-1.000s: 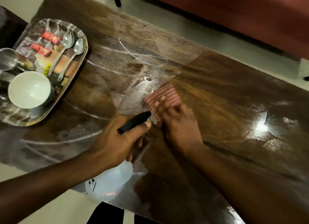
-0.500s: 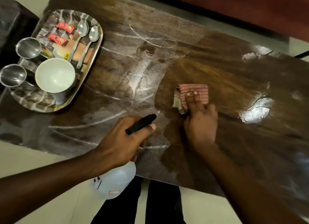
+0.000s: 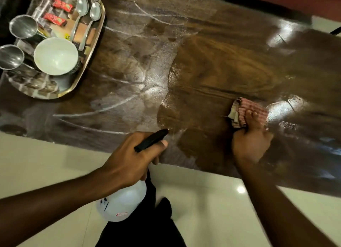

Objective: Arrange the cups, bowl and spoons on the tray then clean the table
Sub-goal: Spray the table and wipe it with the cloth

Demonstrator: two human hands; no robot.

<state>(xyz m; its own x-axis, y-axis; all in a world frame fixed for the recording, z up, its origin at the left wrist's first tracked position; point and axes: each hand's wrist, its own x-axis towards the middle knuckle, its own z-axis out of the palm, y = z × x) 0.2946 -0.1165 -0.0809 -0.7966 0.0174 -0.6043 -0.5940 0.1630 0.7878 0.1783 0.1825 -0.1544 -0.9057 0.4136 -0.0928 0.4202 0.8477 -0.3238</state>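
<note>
The tray (image 3: pixel 89 61) stands at the far left end of the brown table (image 3: pixel 221 62). On the tray are the white bowl (image 3: pixel 55 56), two steel cups (image 3: pixel 23 26) (image 3: pixel 11 56) at the left of the bowl, and two spoons (image 3: pixel 81 9) (image 3: pixel 93 19) lying side by side along the right side of the tray. Two red packets (image 3: pixel 62 5) (image 3: pixel 54 19) lie on the tray too, left of the spoons.

Well to the right of the tray, the right hand (image 3: pixel 251 136) presses a folded red-striped cloth (image 3: pixel 256 108) on the table, its fingers bent over the cloth and holding it. Right of the tray the table has whitish streaks, and further right it shines wet.

Between the tray and the cloth, at the near edge of the table, the left hand (image 3: pixel 132 158) grips the neck of a white spray bottle (image 3: pixel 121 202), fingers closed around it. Its black nozzle (image 3: pixel 151 139) points over the table. The bottle body hangs over the pale floor (image 3: pixel 46 163), before the person's dark legs (image 3: pixel 144 228).
</note>
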